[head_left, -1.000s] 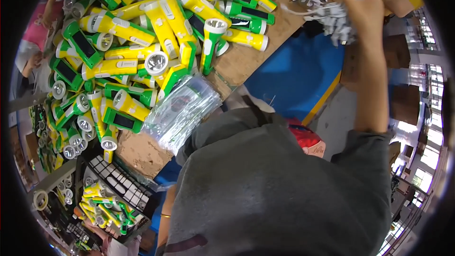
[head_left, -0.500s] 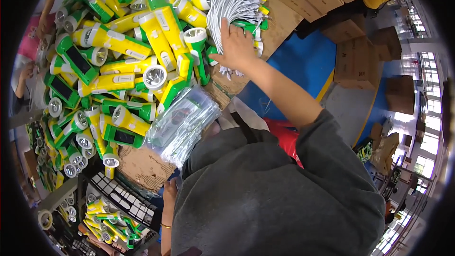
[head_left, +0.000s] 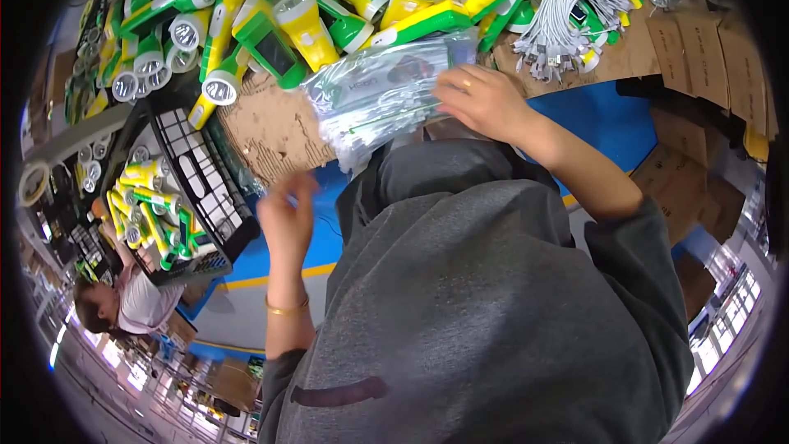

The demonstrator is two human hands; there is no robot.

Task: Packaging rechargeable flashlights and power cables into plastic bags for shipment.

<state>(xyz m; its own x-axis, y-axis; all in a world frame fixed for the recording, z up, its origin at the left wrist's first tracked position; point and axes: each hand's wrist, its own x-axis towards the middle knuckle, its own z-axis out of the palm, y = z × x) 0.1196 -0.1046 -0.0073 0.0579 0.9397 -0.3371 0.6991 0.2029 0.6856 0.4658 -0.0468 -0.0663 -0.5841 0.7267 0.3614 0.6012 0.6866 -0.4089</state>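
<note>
A stack of clear plastic bags point(head_left: 378, 99) lies at the front edge of the cardboard-covered table. My right hand point(head_left: 485, 105), a ring on one finger, is at the right end of these bags. Its fingers are bent and held together; whatever may be between them is hidden. Lower left, my left hand point(head_left: 288, 207) hangs in front of the table edge, raised and apart from the bags. Motion smears its fingers. Beyond the bags is a heap of yellow and green flashlights point(head_left: 308, 29). A bundle of white cables point(head_left: 579, 4) rests to the right of the bags.
At the left, a black crate point(head_left: 201, 173) holds more flashlights. Bare cardboard point(head_left: 275, 127) shows between crate and bags. Brown cartons point(head_left: 686, 53) stand at the right, above a blue floor point(head_left: 596, 123). Another person point(head_left: 136, 300) is at the lower left.
My right hand has left the white cables and come back to the plastic bags. My left hand has come up into fuller view. The whole view has shifted.
</note>
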